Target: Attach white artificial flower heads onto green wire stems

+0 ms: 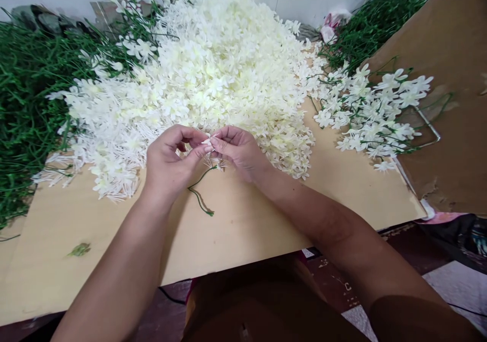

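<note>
Left hand (173, 154): I have its grip closed, thumb and fingertip pinching a small white flower (207, 142).
Right hand (241, 151): its grip is pinched on the same flower; I cannot tell which part each side holds.
White flower: between both hands' fingertips, in front of the blossom heap (228, 73).
Green stem (200, 200): bent on the counter (258, 225), one end just below the hands; I cannot see whether it joins the flower.
Petal work: I judge the step as fine two-handed handling of one flower.
Fingertip move: next calls, I think, for light, steady pressure, since the petals look thin.
</note>
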A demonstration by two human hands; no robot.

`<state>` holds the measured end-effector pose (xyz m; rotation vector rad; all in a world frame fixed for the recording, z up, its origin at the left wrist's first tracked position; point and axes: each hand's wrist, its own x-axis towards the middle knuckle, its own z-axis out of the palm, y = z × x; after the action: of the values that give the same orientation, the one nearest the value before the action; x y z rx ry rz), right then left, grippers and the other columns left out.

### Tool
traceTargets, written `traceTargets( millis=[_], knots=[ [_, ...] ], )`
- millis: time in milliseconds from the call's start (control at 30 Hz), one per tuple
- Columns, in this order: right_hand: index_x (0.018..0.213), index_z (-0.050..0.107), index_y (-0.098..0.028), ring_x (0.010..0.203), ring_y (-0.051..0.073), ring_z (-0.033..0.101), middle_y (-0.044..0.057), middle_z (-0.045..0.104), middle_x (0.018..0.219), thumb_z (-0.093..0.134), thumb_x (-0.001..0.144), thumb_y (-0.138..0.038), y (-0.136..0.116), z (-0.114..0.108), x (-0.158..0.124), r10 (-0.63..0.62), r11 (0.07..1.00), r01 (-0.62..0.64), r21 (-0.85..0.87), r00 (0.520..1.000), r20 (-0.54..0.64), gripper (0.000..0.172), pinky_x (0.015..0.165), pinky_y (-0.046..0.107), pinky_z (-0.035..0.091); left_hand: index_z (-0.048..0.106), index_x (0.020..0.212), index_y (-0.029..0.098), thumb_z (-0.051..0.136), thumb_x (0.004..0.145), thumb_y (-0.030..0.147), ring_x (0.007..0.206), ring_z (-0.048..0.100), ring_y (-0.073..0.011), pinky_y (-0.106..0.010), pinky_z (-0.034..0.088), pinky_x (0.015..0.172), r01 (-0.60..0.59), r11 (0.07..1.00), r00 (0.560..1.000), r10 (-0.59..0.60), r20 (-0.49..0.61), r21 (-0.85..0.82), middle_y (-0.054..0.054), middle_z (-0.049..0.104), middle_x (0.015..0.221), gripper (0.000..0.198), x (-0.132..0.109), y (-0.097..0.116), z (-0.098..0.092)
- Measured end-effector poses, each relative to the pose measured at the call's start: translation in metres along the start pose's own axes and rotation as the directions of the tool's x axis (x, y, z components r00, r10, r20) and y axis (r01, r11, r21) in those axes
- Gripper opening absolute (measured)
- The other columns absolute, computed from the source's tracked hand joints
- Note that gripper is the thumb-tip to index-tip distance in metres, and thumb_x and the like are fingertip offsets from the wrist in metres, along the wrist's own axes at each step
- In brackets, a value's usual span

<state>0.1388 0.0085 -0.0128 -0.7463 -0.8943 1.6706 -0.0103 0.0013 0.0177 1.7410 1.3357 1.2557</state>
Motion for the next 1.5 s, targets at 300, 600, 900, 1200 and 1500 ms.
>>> traceTargets(
  millis=[300, 600, 900, 1200, 1500],
  knots=[
    [0.074, 0.065, -0.019, 0.064, 0.006, 0.060, -0.005, 0.067, 0.069, 0.091, 0.057, -0.051, -0.010, 0.006, -0.005, -0.009, 0.999, 0.008, -0.041, 1.000, -0.016, 0.044, 0.065, 0.020, 0.053, 0.070, 0.076, 0.023, 0.072, 0.082, 0.034, 0.072, 0.059, -0.0143, -0.035, 0.047, 0.068, -0.224, 0.957, 0.974, 0.226, 0.009, 0.187, 0.004, 0.068, 0.071, 0.013, 0.002, -0.005, -0.009],
    [0.073, 0.062, -0.020, 0.062, 0.006, 0.060, -0.007, 0.065, 0.067, 0.094, 0.051, -0.044, -0.005, 0.002, 0.000, -0.052, 0.996, 0.044, -0.081, 0.995, -0.091, 0.046, 0.066, 0.022, 0.055, 0.069, 0.101, 0.023, 0.079, 0.076, 0.043, 0.084, 0.062, -0.0166, -0.037, 0.050, 0.077, -0.106, 0.994, 0.993, 0.105, 0.061, 0.025, -0.001, 0.069, 0.095, 0.034, 0.001, -0.005, -0.008],
    [0.073, 0.066, -0.020, 0.067, 0.009, 0.062, -0.005, 0.067, 0.069, 0.092, 0.053, -0.041, -0.005, 0.001, 0.002, -0.090, 0.990, 0.080, -0.113, 0.992, -0.089, 0.039, 0.073, 0.026, 0.056, 0.073, 0.078, 0.021, 0.083, 0.071, 0.056, 0.071, 0.066, -0.0164, -0.030, 0.056, 0.069, 0.440, 0.833, 0.878, -0.322, 0.354, -0.336, -0.006, 0.073, 0.077, 0.037, 0.004, -0.010, -0.005],
    [0.074, 0.059, -0.021, 0.065, 0.010, 0.059, -0.007, 0.062, 0.067, 0.089, 0.058, -0.046, -0.001, -0.001, 0.003, -0.150, 0.968, 0.131, -0.215, 0.986, -0.075, 0.042, 0.070, 0.027, 0.053, 0.067, 0.072, 0.021, 0.092, 0.061, 0.037, 0.062, 0.062, -0.0108, -0.024, 0.054, 0.062, 0.532, 0.731, 0.843, -0.412, 0.345, -0.427, 0.000, 0.065, 0.065, 0.031, 0.004, -0.007, 0.000],
    [0.077, 0.056, -0.021, 0.074, 0.013, 0.059, -0.002, 0.060, 0.076, 0.078, 0.074, -0.035, -0.004, 0.001, -0.002, -0.236, 0.896, 0.203, -0.396, 0.971, -0.035, 0.027, 0.070, 0.028, 0.051, 0.058, 0.075, 0.023, 0.085, 0.066, 0.030, 0.062, 0.061, -0.0133, -0.028, 0.051, 0.061, 0.499, 0.755, 0.865, -0.412, 0.285, -0.425, 0.000, 0.063, 0.070, 0.029, 0.006, -0.015, -0.001]
  ],
)
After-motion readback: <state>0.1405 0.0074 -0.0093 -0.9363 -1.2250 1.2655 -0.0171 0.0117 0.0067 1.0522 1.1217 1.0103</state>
